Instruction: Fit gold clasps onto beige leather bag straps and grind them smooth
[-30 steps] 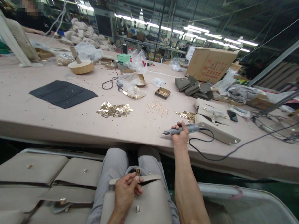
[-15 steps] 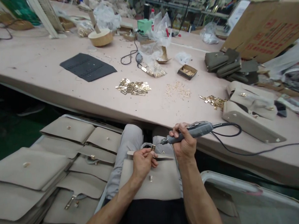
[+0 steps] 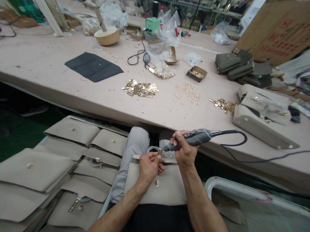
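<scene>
On my lap lies a beige leather piece (image 3: 167, 191) with a small metal clasp (image 3: 157, 183) on its front. My left hand (image 3: 150, 166), above its upper edge, pinches a small gold metal plate (image 3: 160, 151) held upright. My right hand (image 3: 185, 150) is wrapped round a grey electric screwdriver (image 3: 199, 137), tilted down to the left. The tool's tip is at or very near the plate; whether they touch is too small to tell.
Stacked beige bag pieces (image 3: 31, 172) stand at my left. The table (image 3: 94, 99) bears gold plates (image 3: 140, 88), tiny scattered screws (image 3: 187, 92), a small box (image 3: 197, 74) and a beige bag (image 3: 265, 124). The tool's cord (image 3: 258, 161) runs right. A white-rimmed tray (image 3: 234, 183) is at lower right.
My right hand has moved the screwdriver left, closer to the metal plate in my left hand. The whole view has shifted slightly.
</scene>
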### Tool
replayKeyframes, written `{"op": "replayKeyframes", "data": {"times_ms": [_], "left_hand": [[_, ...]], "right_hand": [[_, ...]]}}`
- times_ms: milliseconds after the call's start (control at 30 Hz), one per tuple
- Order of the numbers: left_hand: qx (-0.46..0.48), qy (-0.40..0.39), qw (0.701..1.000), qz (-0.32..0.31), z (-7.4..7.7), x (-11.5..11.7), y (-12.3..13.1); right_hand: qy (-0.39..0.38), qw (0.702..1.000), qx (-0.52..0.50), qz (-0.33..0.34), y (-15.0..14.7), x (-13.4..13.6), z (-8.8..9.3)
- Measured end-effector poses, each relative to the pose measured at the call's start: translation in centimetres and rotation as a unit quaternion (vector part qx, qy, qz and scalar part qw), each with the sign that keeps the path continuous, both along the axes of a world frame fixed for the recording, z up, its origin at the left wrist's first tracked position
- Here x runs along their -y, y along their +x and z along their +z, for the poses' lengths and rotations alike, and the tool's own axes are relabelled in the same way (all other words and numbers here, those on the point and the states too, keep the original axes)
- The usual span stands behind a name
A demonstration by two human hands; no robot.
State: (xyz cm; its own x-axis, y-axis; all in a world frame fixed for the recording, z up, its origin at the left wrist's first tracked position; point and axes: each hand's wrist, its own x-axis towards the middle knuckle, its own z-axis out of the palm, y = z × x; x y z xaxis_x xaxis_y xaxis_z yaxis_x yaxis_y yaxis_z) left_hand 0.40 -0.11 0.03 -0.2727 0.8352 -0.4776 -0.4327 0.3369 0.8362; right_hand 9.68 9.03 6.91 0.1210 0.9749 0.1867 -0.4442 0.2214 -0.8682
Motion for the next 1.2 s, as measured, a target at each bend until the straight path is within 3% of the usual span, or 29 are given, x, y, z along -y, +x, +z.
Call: {"op": "replayKeyframes", "data": {"times_ms": [167,467,633,833,933,1067,1200], "left_hand": [[0.001,0.003,1.000,-0.004,0.0,0.1,0.0],[0.009,0.023,1.000,-0.006,0.0,0.1,-0.1],[0.000,0.039,0.999,-0.008,-0.1,0.3,-0.2],[-0.013,0.056,0.998,-0.020,-0.1,0.4,-0.3],[-0.025,0.067,0.997,-0.030,-0.2,0.5,-0.2],[-0.018,0.076,0.997,-0.027,-0.7,0.2,0.0],[-0.033,0.058,0.998,-0.007,-1.4,0.0,0.3]], "right_hand": [[0.035,0.998,0.043,0.010,-0.3,0.6,-0.2],[0.087,0.971,0.182,0.129,0.7,1.7,-0.6],[0.066,0.962,0.201,0.170,0.6,1.7,0.0],[0.069,0.951,0.223,0.205,0.7,1.5,-0.5],[0.081,0.945,0.205,0.241,1.1,1.3,0.0],[0.140,0.937,0.115,0.300,2.3,0.8,2.4],[0.131,0.964,-0.023,0.229,4.4,-1.0,5.1]]}}
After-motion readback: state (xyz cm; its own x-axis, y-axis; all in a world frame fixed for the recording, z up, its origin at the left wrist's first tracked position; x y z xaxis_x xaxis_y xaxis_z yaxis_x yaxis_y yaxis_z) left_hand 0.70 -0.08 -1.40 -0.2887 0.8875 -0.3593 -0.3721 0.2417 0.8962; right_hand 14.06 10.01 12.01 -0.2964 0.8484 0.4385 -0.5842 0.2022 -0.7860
